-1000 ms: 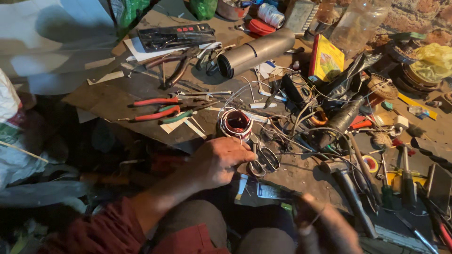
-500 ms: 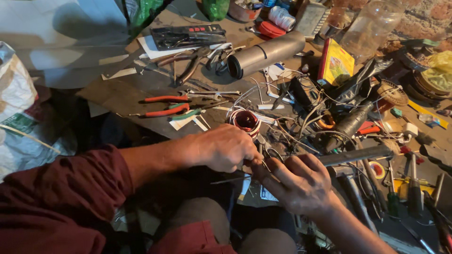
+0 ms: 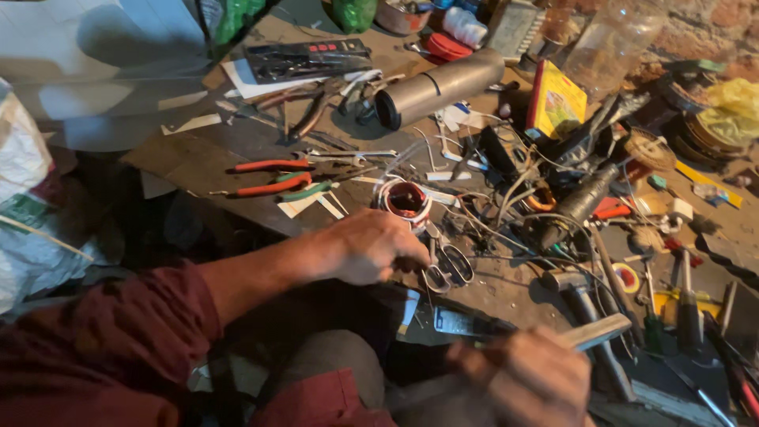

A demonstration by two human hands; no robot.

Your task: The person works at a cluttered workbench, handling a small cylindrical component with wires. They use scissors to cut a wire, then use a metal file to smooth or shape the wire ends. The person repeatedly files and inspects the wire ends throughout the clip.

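Observation:
My left hand point(image 3: 371, 247) rests at the near edge of the cluttered wooden bench point(image 3: 182, 158), fingers curled shut, and I see nothing in its grip. It lies just in front of a spool of copper wire point(image 3: 406, 198) and beside a pair of scissors point(image 3: 447, 266). My right hand point(image 3: 526, 378) is low and blurred, closed on a flat pale strip point(image 3: 594, 331) that sticks out up and to the right. A dark red sleeve covers my left arm.
Red-handled pliers point(image 3: 273, 177) lie left of the spool. A grey metal tube point(image 3: 439, 87), a yellow box point(image 3: 557, 103), a clear bottle point(image 3: 613, 39) and a black tool case point(image 3: 308, 57) are farther back. A hammer point(image 3: 572, 283), screwdrivers point(image 3: 685, 310) and tangled wires crowd the right. A white sack point(image 3: 24, 198) stands at the left.
My two hands were together by the scissors. The right hand has since pulled away down and to the right, now gripping the pale strip. The left hand stayed put.

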